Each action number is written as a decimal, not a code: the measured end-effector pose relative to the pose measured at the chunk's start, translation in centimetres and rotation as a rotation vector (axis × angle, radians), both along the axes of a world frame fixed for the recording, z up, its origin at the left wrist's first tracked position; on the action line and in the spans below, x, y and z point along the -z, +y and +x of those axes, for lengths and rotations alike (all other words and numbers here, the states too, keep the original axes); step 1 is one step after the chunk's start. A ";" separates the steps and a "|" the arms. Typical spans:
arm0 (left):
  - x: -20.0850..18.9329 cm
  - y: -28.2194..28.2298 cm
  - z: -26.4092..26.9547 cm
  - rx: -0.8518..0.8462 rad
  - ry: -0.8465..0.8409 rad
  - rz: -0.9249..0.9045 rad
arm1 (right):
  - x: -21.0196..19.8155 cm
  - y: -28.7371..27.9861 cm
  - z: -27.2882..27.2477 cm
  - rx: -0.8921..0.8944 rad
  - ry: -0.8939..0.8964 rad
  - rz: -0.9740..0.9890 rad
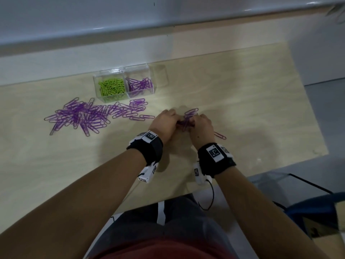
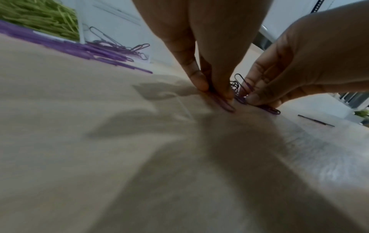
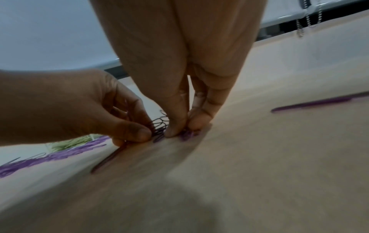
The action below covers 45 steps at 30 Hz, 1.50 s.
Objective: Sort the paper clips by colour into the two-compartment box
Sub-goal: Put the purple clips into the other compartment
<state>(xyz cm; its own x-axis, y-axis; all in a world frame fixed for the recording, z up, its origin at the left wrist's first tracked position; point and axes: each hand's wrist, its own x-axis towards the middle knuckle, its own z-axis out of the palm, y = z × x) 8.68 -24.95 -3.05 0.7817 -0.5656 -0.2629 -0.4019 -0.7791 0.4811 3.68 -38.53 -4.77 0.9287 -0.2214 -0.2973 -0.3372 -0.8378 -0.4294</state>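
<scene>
A clear two-compartment box point(image 1: 124, 71) stands at the table's back, with green paper clips point(image 1: 111, 87) in its left half and purple paper clips point(image 1: 140, 85) in its right half. A big heap of loose purple clips point(image 1: 87, 115) lies in front of it to the left. My left hand point(image 1: 165, 122) and right hand point(image 1: 202, 125) meet at the table's middle over a small bunch of purple clips point(image 1: 189, 116). In the wrist views the left hand's fingertips point(image 2: 201, 82) and the right hand's fingertips point(image 3: 177, 126) pinch this bunch point(image 2: 237, 91) from both sides against the tabletop.
One stray purple clip point(image 1: 220, 135) lies just right of my right hand. A clear lid or cup point(image 1: 159, 75) stands right of the box. A white wall ledge runs behind the table. A dark bin point(image 1: 317, 208) sits beyond the table's front right corner.
</scene>
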 end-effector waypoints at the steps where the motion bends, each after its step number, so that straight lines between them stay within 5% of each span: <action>1: 0.2 0.2 0.4 0.013 -0.008 0.045 | 0.0 0.0 0.4 -0.025 -0.020 -0.004; 9: -0.4 1.1 0.5 0.049 0.015 0.328 | -0.9 1.7 0.1 -0.289 -0.007 -0.139; 14: -1.1 1.5 0.9 -0.130 0.093 -0.020 | -2.1 -1.1 0.5 -0.233 0.161 -0.125; 17: -3.0 3.7 2.3 -0.367 0.016 -0.329 | -3.1 -2.0 1.5 -0.102 0.193 0.045; 19: -4.1 5.3 3.9 -0.478 -0.059 -0.413 | -4.6 -1.6 2.3 0.059 0.142 0.337; 24: -4.2 6.6 8.0 -0.521 -0.146 -0.267 | -8.0 2.5 8.5 0.108 -0.081 0.609; 28: -4.2 6.6 9.3 -0.463 -0.090 -0.134 | -8.2 6.2 13.9 -0.053 -0.251 0.405; 33: -4.4 7.7 8.6 -0.453 -0.189 -0.191 | -6.8 6.4 15.2 -0.198 -0.184 0.205; 36: -3.8 7.8 6.1 -0.289 -0.306 -0.247 | -6.5 2.3 12.7 -0.227 -0.200 0.144; 41: -0.6 3.8 1.2 0.122 0.028 -0.040 | -4.5 -6.9 4.8 -0.117 0.075 -0.019; 45: 1.2 -0.4 0.6 0.310 0.017 0.099 | -3.0 -10.3 -0.9 -0.024 0.156 -0.075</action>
